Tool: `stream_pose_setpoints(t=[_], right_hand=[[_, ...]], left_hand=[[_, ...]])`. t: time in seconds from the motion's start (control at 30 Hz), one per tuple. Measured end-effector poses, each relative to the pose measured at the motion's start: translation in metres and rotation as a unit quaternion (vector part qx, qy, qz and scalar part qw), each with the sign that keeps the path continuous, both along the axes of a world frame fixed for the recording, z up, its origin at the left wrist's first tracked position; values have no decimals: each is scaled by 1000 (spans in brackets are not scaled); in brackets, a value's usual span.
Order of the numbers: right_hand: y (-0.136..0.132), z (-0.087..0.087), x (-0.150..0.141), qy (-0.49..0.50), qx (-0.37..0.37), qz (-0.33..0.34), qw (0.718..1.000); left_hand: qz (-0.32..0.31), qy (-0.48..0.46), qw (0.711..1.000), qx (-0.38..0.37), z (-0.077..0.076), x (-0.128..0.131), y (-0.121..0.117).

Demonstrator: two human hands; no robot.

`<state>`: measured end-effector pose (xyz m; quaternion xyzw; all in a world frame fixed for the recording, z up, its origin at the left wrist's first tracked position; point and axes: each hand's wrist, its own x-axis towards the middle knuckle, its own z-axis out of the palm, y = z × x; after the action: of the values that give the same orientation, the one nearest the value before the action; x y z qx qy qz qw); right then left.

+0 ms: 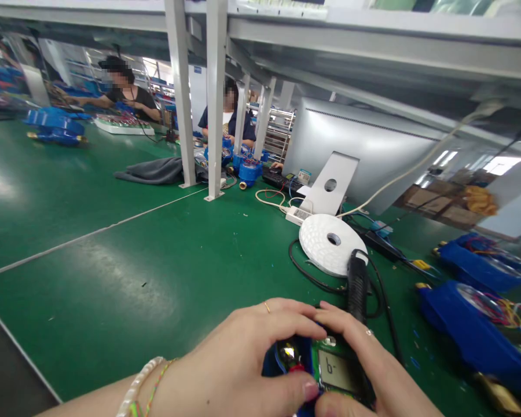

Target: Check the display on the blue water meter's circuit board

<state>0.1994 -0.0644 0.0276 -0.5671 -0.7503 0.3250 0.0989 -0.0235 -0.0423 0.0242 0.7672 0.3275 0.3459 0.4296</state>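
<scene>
Both of my hands close around a blue device at the bottom of the view. It carries a green circuit board with a small LCD screen that shows a character. My left hand grips its left side, thumb pressed near a red part. My right hand holds its right side, fingers curled over the top. A black handled tool lies just beyond my fingers, its cable looping on the green table.
A white round disc and a power strip sit beyond the tool, in front of a monitor's back. Blue devices with loose wires lie at right. Two other people work at the far end. White posts stand mid-table.
</scene>
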Motion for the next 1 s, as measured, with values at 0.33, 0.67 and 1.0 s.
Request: stream_pose_setpoints(t=[0.33,0.67,1.0], right_hand=[[0,5,-9,-4,16,11,1000],[0,-9,18,312,-57,-31,948],[-18,-15,26,154,38,-51,986]], left_hand=[[29,-13,996,-80,-5,6,-2],[20,30,995,-90,-14,6,-1],[7,34,995,-96,-15,3,2]])
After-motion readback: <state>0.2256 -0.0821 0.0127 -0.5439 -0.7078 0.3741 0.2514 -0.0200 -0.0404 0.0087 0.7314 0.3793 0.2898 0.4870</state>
